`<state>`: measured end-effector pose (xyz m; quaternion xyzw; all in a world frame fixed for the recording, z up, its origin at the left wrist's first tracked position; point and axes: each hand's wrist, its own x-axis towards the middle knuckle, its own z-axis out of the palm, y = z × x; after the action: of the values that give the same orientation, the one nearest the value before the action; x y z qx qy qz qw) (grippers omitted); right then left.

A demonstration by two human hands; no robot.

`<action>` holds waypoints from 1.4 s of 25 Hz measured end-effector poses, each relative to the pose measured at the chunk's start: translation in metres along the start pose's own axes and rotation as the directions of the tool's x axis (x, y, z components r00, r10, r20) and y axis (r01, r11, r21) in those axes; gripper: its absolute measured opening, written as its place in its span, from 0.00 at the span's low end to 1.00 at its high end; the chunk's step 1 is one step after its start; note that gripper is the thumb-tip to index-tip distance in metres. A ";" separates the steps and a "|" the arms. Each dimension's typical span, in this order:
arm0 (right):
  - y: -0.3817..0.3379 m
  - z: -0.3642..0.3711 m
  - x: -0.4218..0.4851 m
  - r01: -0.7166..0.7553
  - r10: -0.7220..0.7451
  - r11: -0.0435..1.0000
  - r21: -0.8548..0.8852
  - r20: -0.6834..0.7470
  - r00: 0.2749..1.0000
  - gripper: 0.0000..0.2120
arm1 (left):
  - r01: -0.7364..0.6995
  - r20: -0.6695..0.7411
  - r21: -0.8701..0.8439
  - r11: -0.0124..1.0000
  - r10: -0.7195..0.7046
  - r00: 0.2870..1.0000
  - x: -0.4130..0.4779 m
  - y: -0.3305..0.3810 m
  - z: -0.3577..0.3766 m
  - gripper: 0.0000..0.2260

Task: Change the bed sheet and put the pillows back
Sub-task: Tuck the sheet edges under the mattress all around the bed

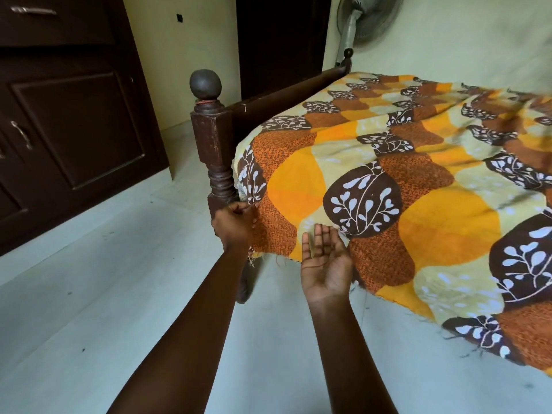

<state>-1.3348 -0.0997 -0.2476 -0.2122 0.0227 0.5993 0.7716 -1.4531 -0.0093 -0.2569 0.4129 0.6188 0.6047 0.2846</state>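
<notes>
Right hand hovers spread palm-up at the sheet edge, seemingly to tuck it; left hand grip unclear.

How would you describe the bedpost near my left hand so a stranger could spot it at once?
Find the bed with the orange and brown leaf-print sheet. At its near corner stands a dark wooden bedpost, with the left hand by its lower part. Its big round ball on top sets it apart from the smaller far post.

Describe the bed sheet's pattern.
Bed sheet: orange, yellow and cream patches with brown ovals bearing white leaf sprigs; head view.
</notes>
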 end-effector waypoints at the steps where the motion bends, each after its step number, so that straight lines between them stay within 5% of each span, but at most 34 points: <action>1: -0.004 0.002 0.002 -0.009 0.009 1.000 -0.005 0.033 0.999 0.10 | -0.023 -0.004 0.034 0.999 0.023 1.000 0.002 0.005 0.000 0.06; 4: -0.013 0.010 0.005 -0.017 0.017 1.000 0.005 0.099 0.995 0.09 | 0.044 0.076 -0.072 0.996 -0.038 0.996 0.008 0.026 -0.001 0.07; 6: -0.016 0.015 0.005 -0.020 0.020 1.000 0.001 0.137 0.990 0.06 | 0.276 0.233 -0.227 0.934 -0.223 0.947 0.012 0.040 0.001 0.08; 9: -0.016 0.009 0.009 -0.028 0.020 0.999 0.035 0.212 0.977 0.30 | 0.626 0.494 -0.438 0.645 -0.410 0.767 0.010 0.049 0.010 0.11; 13: -0.013 -0.005 0.014 -0.033 0.028 0.999 0.021 0.216 0.976 0.34 | 0.658 0.552 -0.704 0.268 -0.377 0.744 0.007 0.036 0.022 0.13; 14: -0.013 -0.007 0.013 -0.036 0.030 0.999 0.026 0.199 0.980 0.36 | 0.652 0.547 -0.710 0.264 -0.376 0.748 0.007 0.033 0.022 0.13; 16: -0.013 -0.010 0.011 -0.049 0.043 0.998 0.029 0.171 0.984 0.36 | 0.613 0.443 -0.664 0.428 -0.435 0.784 0.006 0.023 0.017 0.08; 18: -0.015 -0.008 0.008 -0.065 0.066 0.998 -0.007 0.152 0.986 0.17 | 0.485 0.196 -0.570 0.664 -0.463 0.864 0.005 0.015 0.005 0.04; 19: -0.015 -0.006 0.006 -0.071 0.073 0.997 -0.023 0.128 0.989 0.10 | 0.428 0.083 -0.481 0.765 -0.446 0.891 0.005 0.009 -0.001 0.10; 21: -0.016 -0.005 0.005 -0.075 0.078 0.997 -0.030 0.115 0.990 0.11 | 0.458 0.043 -0.324 0.828 -0.471 0.881 0.005 -0.002 -0.010 0.18; 25: -0.016 -0.005 0.002 -0.090 0.095 0.995 -0.041 0.118 0.988 0.11 | 0.625 0.267 -0.373 0.686 -0.566 0.780 -0.004 -0.009 -0.014 0.12; 29: -0.017 -0.003 0.000 -0.093 0.099 0.994 -0.053 0.121 0.988 0.11 | 0.662 0.441 -0.569 0.487 -0.499 0.746 0.003 0.014 -0.012 0.13; 32: -0.016 0.000 -0.003 -0.098 0.105 0.993 -0.066 0.122 0.987 0.10 | 0.710 0.577 -0.653 0.262 -0.436 0.691 0.004 0.029 -0.014 0.27; 35: -0.015 0.002 -0.004 -0.098 0.105 0.993 -0.062 0.124 0.987 0.12 | 0.684 0.611 -0.711 0.162 -0.337 0.716 -0.008 0.034 -0.004 0.41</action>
<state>-1.3218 -0.1055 -0.2403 -0.1936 -0.0323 0.6506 0.7336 -1.4467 -0.0201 -0.2243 0.0352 0.2259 0.6284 0.7436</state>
